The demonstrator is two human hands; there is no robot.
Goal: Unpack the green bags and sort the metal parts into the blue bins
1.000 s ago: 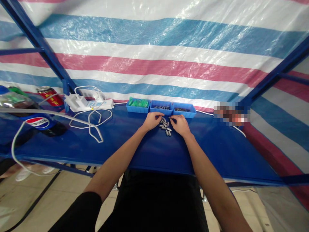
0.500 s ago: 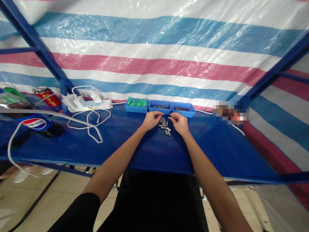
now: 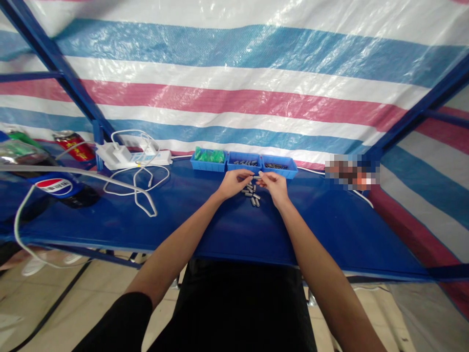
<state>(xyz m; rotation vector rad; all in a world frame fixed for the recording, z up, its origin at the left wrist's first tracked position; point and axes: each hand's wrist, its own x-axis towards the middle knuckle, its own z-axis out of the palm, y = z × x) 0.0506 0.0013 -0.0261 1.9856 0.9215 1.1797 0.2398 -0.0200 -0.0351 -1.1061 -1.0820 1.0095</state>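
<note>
Fingertips of our left hand [image 3: 234, 182] and right hand [image 3: 273, 185] meet narrowly, pinching a tiny grey part we cannot make out, just above the small grey metal cylinders [image 3: 251, 194], so we judge fitting underway, needing fine alignment.

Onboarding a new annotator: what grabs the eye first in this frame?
The huge striped tarp in blue, white and red fills the background behind the blue table. At mid-table, the left hand and right hand meet above a small pile of grey cylinders, just in front of three blue bins. Far left lie a Pepsi bottle and tangled white cables.
</note>
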